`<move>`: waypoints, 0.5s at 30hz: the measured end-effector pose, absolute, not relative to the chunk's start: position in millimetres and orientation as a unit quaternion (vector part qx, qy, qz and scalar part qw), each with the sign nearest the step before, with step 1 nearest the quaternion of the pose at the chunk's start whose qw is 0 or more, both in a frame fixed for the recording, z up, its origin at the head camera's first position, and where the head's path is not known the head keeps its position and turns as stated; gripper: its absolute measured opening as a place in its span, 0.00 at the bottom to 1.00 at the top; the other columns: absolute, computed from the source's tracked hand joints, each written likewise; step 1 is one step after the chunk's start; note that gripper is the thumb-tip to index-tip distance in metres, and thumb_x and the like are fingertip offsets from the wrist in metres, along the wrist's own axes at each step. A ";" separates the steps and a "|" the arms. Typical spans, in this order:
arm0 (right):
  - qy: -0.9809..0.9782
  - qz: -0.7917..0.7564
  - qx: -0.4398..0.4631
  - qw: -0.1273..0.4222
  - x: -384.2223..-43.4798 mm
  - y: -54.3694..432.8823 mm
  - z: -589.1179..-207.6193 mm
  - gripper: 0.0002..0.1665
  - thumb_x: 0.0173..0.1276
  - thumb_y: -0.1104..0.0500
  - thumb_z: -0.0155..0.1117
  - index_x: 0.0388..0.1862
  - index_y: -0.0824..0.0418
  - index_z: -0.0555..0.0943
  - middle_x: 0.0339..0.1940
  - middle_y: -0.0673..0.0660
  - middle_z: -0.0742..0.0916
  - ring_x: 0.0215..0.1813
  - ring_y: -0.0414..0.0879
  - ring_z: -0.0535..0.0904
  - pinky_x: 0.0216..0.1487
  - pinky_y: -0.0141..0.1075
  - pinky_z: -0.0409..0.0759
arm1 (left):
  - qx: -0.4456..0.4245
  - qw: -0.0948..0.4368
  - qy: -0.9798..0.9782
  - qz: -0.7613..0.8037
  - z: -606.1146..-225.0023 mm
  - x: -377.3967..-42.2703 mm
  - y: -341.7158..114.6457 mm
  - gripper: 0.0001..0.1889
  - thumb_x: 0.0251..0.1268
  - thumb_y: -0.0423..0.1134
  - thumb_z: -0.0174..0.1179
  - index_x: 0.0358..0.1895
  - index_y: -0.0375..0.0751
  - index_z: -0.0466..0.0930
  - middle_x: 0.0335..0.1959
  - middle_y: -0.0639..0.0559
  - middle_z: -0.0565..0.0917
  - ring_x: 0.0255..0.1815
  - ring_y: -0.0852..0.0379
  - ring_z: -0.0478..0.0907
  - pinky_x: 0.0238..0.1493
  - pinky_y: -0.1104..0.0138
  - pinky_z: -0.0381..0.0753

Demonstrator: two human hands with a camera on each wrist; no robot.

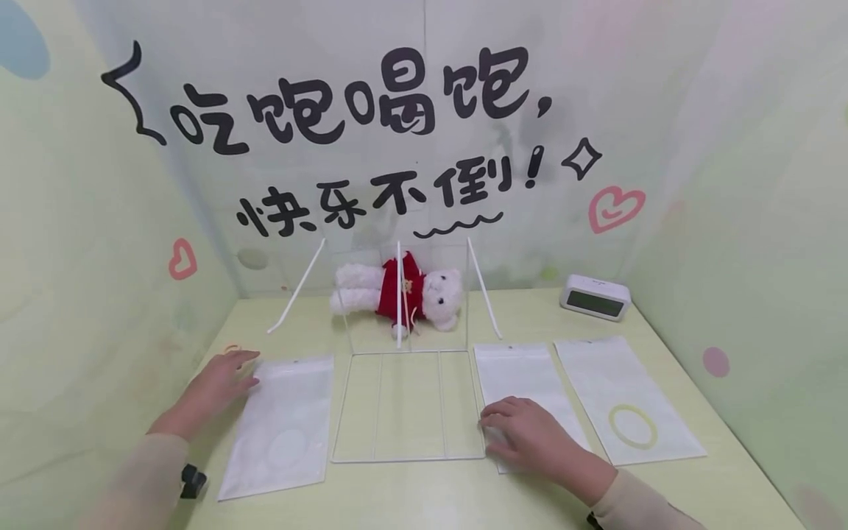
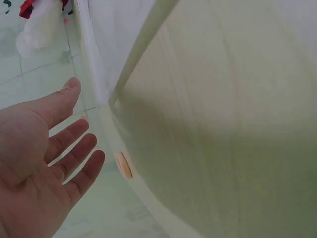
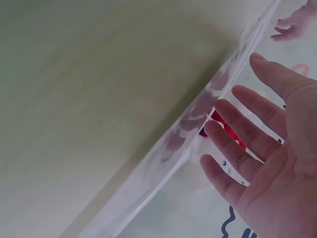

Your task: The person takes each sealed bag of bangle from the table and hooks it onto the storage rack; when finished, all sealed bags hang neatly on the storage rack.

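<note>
My left hand (image 1: 215, 390), fingers spread and holding nothing, hovers by the left white pouch (image 1: 291, 405). A small orange ring-like item (image 1: 232, 348) lies just beyond its fingers; the left wrist view shows this orange item (image 2: 123, 165) apart from the fingertips. A round pale shape shows on the left pouch. My right hand (image 1: 530, 434) is above the middle white pouch (image 1: 520, 372), fingers loosely extended, and partly covers it. In the right wrist view that hand (image 3: 267, 134) holds nothing. Between the hands stands a white wire rack (image 1: 408, 461) with long prongs.
A white plush bear (image 1: 440, 294) in red clothing lies behind the rack. The right white pouch (image 1: 596, 361) bears a yellow ring (image 1: 632, 427). A white digital clock (image 1: 595, 297) sits at the back right. Printed curtains (image 1: 748, 221) enclose the table's back and sides.
</note>
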State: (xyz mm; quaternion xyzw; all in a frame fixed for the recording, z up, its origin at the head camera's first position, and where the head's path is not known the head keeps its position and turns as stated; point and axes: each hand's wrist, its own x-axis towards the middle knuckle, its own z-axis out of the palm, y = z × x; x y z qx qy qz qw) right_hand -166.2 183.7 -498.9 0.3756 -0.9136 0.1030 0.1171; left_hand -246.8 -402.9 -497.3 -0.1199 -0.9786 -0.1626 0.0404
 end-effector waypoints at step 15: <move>-0.908 0.087 0.392 0.119 -167.7 179.4 -498.5 0.17 0.57 0.47 0.79 0.43 0.52 0.89 0.51 0.48 0.89 0.54 0.46 0.83 0.55 0.46 0.84 | -0.094 -0.023 -0.966 -0.239 -502.8 -271.9 -417.6 0.22 0.66 0.36 0.70 0.61 0.34 0.82 0.52 0.36 0.83 0.40 0.54 0.78 0.37 0.66 0.76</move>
